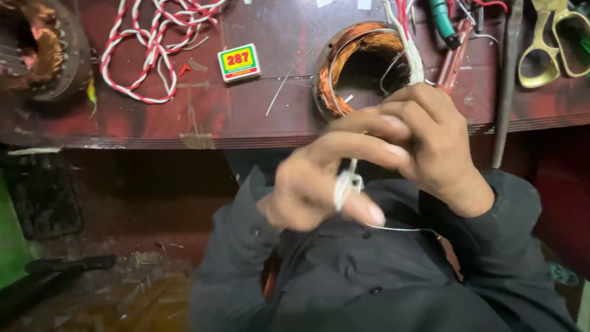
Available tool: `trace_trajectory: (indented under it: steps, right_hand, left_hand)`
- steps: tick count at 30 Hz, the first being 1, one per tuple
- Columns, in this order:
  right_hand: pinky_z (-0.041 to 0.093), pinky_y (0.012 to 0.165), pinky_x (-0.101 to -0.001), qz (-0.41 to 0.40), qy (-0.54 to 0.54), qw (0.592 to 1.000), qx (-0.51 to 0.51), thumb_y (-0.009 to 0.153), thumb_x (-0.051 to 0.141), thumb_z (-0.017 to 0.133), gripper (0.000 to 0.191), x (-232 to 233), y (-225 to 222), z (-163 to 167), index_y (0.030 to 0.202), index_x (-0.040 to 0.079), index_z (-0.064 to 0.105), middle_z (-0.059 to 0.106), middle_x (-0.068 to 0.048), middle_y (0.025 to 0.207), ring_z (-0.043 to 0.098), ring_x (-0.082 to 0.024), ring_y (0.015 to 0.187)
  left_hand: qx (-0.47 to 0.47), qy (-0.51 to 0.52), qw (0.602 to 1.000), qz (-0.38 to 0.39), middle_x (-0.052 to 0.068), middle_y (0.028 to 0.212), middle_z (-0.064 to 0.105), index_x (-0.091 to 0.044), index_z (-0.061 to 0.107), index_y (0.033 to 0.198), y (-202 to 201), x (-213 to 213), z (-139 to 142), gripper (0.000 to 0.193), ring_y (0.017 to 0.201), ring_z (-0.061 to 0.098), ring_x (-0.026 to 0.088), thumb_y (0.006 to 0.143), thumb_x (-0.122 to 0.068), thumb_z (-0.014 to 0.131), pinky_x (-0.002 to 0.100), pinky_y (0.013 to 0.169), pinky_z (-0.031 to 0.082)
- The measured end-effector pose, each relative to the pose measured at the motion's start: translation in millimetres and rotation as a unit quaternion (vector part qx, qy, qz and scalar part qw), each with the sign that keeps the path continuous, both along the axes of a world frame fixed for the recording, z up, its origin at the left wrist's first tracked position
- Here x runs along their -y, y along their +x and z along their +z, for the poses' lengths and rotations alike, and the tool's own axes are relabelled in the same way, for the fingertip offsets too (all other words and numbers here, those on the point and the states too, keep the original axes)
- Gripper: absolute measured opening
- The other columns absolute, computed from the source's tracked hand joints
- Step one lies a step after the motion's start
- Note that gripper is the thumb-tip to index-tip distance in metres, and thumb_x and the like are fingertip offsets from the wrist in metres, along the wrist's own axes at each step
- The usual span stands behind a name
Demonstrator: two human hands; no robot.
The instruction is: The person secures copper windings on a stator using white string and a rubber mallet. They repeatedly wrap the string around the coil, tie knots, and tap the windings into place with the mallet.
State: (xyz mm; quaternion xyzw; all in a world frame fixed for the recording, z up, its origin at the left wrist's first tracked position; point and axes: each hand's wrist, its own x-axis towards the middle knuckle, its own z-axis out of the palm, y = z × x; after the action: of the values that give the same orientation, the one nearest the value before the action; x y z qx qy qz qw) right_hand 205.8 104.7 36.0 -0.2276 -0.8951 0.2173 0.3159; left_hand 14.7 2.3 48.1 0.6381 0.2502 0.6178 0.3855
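Note:
My two hands meet in front of my chest, just below the edge of the red workbench [246,117]. My left hand [313,184] is blurred and pinches a short white sleeve [347,184] between thumb and fingers. My right hand [430,141] curls over it from the right, fingers closed on the same white sleeved wire. That white lead [413,58] runs up from my hands into a motor stator with copper windings [350,61] standing at the bench edge. A thin bare wire [399,230] trails from under my left thumb across my dark shirt.
On the bench lie twisted red-and-white wire [147,43], a small green and yellow box [238,62], a second stator [37,49] at far left, a green-handled tool [442,21], red tool handles [455,58], a metal rod [507,80] and gold-handled scissors [547,43].

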Motion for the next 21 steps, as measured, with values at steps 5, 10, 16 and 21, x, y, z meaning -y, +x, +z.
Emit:
trace_trajectory:
  steps: [5,10,16,21]
  right_hand:
    - [0.049,0.082,-0.0426,0.007,-0.007,1.0,0.003,0.08,-0.003,0.075,0.024,0.4,2.7,-4.3,0.102,0.002,0.066,0.065,-0.011,0.103,0.062,-0.033,0.092]
    - [0.047,0.08,-0.0401,0.01,-0.016,1.0,-0.002,0.085,-0.003,0.077,0.02,0.6,6.7,-15.2,0.1,0.004,0.065,0.066,-0.009,0.103,0.062,-0.03,0.09]
    - [0.042,0.078,-0.0377,-0.006,-0.001,1.0,-0.027,0.089,0.001,0.081,0.017,1.1,5.1,-27.6,0.1,0.006,0.068,0.068,-0.005,0.1,0.063,-0.027,0.091]
    - [0.039,0.081,-0.0372,0.013,0.009,1.0,-0.016,0.091,0.007,0.083,0.018,-0.1,4.8,-27.6,0.1,0.008,0.068,0.069,-0.003,0.101,0.064,-0.024,0.091]
  left_hand:
    - [0.493,-0.055,0.866,-0.07,-0.002,0.088,0.059,-0.011,0.069,0.104,43.3,-56.0,-27.7,0.015,0.074,0.049,0.009,0.111,-0.013,0.056,0.028,0.086,0.043]
    - [0.537,-0.095,0.838,-0.028,-0.001,0.077,0.039,-0.006,0.063,0.112,45.0,-65.1,-25.7,0.017,0.064,0.033,0.006,0.111,-0.023,0.058,0.023,0.067,0.035]
    - [0.312,-0.225,0.923,-0.012,0.007,0.081,0.059,-0.003,0.067,0.108,9.1,40.4,-5.8,0.024,0.067,0.044,0.016,0.112,-0.026,0.065,0.031,0.065,0.034]
    - [0.026,-0.293,0.956,0.015,0.007,0.091,0.073,-0.001,0.074,0.107,-17.8,51.3,5.8,0.027,0.064,0.062,0.012,0.11,-0.024,0.06,0.021,0.062,0.047]
